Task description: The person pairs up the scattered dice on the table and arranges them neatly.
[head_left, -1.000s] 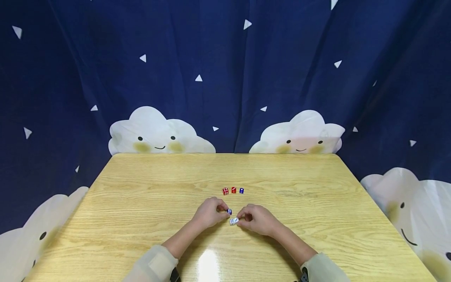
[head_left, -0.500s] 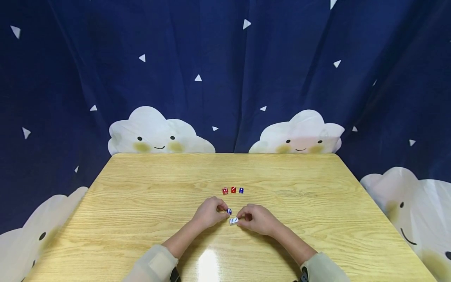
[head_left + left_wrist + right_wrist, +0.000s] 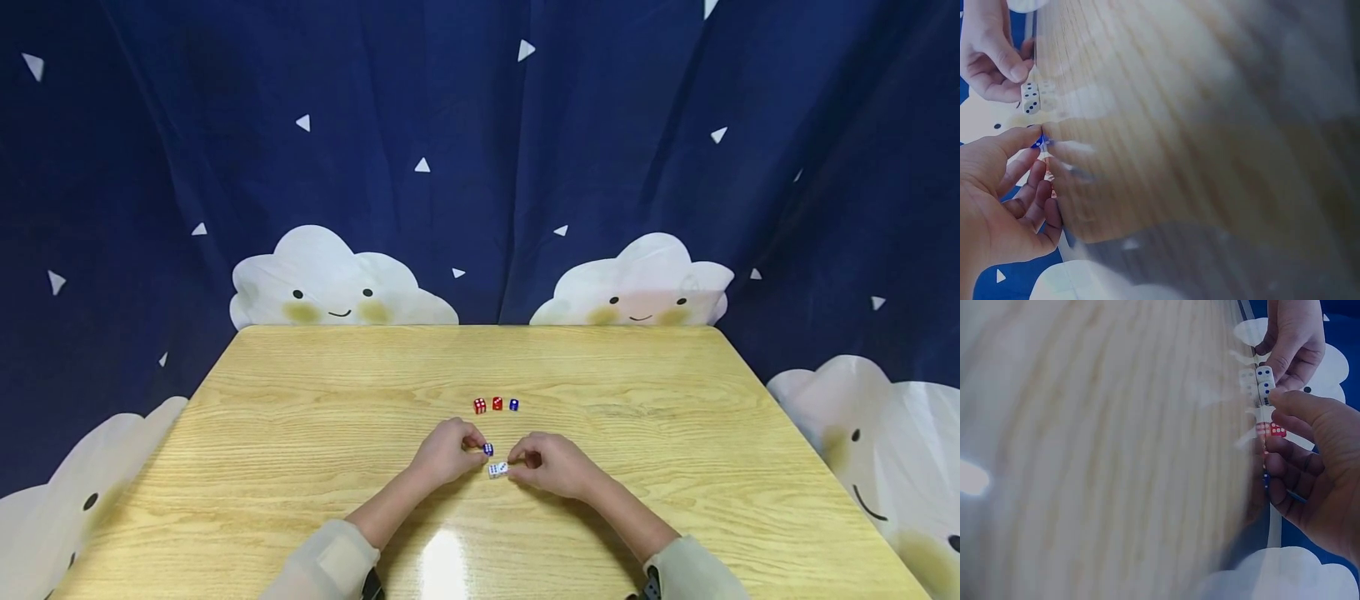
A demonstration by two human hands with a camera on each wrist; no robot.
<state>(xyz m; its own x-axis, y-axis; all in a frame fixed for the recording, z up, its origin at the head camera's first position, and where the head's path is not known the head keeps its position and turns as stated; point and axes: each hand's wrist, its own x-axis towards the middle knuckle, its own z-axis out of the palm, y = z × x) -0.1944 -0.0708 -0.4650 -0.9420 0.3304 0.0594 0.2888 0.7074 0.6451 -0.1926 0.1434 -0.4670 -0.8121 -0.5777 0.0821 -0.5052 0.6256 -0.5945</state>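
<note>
My left hand [image 3: 444, 452] pinches a blue die [image 3: 488, 449] between thumb and forefinger. In the left wrist view that blue die [image 3: 1037, 142] shows just under the thumb tip. Two white dice, a left one [image 3: 493, 471] and a right one [image 3: 503, 468], sit side by side nearer to me. My right hand [image 3: 553, 467] is just right of them, fingers loosely bent and thumb tip by the right white die. From the right wrist the white dice [image 3: 1265, 385] line up beyond the thumb, outside the gap between thumb and forefinger.
Behind the hands a row holds two red dice, one on the left [image 3: 480, 406] and one in the middle [image 3: 497, 404], plus a blue die [image 3: 513, 405] on the right. All stand on a wooden table [image 3: 315, 375]. A dark blue curtain [image 3: 480, 125] with clouds hangs behind.
My right hand has shifted slightly right, its fingertips easing back from the right white die. The left hand and the dice look unmoved.
</note>
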